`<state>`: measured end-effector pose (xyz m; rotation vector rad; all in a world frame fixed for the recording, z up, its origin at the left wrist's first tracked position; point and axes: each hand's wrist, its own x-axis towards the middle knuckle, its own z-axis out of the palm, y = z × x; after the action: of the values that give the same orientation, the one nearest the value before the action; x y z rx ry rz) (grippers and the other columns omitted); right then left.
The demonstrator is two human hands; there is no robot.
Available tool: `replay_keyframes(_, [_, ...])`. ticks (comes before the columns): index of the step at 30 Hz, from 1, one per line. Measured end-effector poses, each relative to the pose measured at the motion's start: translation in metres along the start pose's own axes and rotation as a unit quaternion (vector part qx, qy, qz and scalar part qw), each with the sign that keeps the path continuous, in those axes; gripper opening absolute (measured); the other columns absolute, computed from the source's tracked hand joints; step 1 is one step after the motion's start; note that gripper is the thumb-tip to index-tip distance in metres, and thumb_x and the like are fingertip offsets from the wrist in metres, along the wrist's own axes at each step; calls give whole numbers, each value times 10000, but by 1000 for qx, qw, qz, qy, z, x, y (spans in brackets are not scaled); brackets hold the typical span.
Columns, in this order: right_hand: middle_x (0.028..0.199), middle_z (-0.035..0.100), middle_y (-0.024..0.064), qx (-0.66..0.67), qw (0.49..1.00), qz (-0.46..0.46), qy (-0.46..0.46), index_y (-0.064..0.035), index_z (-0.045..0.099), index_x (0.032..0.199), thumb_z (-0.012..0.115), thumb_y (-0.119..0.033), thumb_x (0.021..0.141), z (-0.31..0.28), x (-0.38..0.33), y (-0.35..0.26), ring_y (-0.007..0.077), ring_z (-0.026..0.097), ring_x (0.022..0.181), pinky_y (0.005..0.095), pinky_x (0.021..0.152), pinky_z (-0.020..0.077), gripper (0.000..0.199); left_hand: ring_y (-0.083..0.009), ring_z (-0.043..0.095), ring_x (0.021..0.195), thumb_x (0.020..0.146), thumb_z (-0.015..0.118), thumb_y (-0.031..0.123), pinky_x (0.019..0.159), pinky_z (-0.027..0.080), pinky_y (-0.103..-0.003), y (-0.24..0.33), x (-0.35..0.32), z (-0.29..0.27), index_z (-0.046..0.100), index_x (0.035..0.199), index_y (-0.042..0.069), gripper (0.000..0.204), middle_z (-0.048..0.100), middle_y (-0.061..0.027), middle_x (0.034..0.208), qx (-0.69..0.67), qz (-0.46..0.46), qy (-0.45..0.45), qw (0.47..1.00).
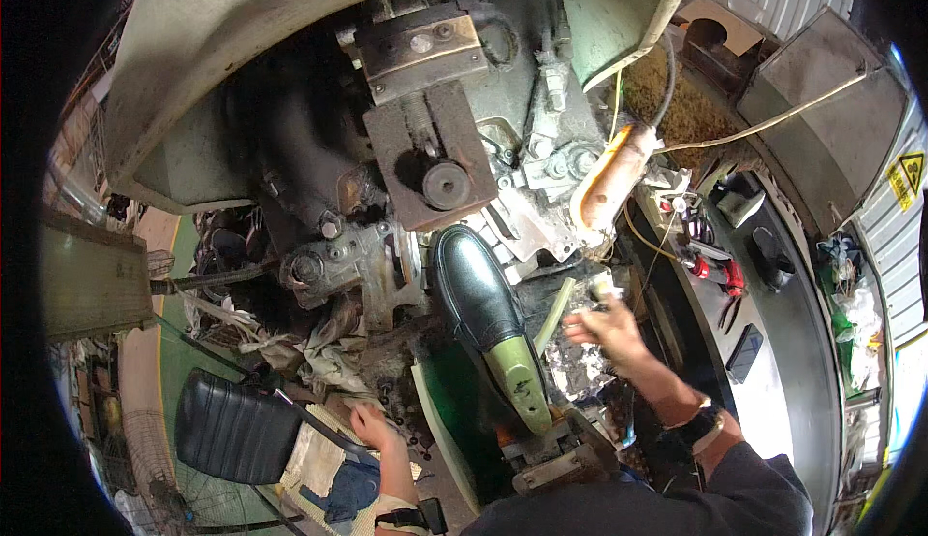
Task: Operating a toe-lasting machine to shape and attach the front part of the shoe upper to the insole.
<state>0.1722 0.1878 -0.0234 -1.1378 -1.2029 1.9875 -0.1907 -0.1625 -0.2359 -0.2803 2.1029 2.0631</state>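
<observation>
Glossy black shoe [476, 292]; green last [519, 378] inside

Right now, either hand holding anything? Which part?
Right hand pinches a small pale object by its end, blurred. Left hand rests low; no grip shows.

At frame centre a black shoe [476, 294] sits on a green last [522, 381] under the machine head [425, 140]. The right hand [604, 328] hovers beside it; the left hand [372, 428] rests lower left.

Daylight floods in from the right, the machine's recesses stay in shadow; fisheye edges bend, right hand [604, 328] motion-blurred.
</observation>
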Motion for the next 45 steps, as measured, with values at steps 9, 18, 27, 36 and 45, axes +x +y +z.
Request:
replay_keyframes(9, [1173, 648, 189, -115, 972, 55, 195, 53, 158, 1533, 736, -90, 841, -116, 60, 117, 247, 621, 1102, 367, 951, 487, 914, -279, 433, 1331, 988, 397, 602, 1082, 367, -476, -122, -53, 24, 372, 1497, 107, 711, 413, -109, 1519, 72, -347, -24, 935])
replay_keyframes(18, [1353, 586, 203, -152, 915, 62, 370, -7, 267, 1487, 715, -144, 847, -194, 23, 153, 289, 575, 1215, 418, 1021, 443, 793, -291, 539, 1149, 968, 549, 421, 957, 454, -417, -61, -49, -19, 439, 1425, 40, 605, 495, -150, 1404, 37, -167, 27, 985])
replay_keyframes(27, [1230, 662, 170, -99, 942, 122, 295, 41, 383, 1429, 765, -110, 813, -173, -8, 199, 244, 652, 1022, 358, 850, 521, 740, -279, 492, 1190, 927, 600, 420, 935, 418, -453, -30, -78, -67, 457, 1422, 108, 603, 493, -104, 1365, 45, -186, 72, 979])
replay_keyframes(36, [1113, 681, 163, -210, 923, 56, 319, -46, 470, 1320, 800, -123, 748, -186, 20, 221, 239, 656, 950, 369, 816, 525, 665, -223, 532, 1027, 904, 625, 446, 860, 426, -381, 10, -89, -110, 503, 1274, 108, 516, 520, -68, 1191, -47, -193, 85, 976])
replay_keyframes(45, [1148, 626, 146, -207, 919, -169, 291, -11, 460, 1329, 738, -104, 837, -193, -13, 207, 224, 602, 1011, 394, 897, 488, 572, -264, 578, 1129, 931, 642, 317, 1000, 443, -436, 186, -144, 86, 514, 1324, 61, 486, 559, -128, 1289, -103, 66, -214, 969])
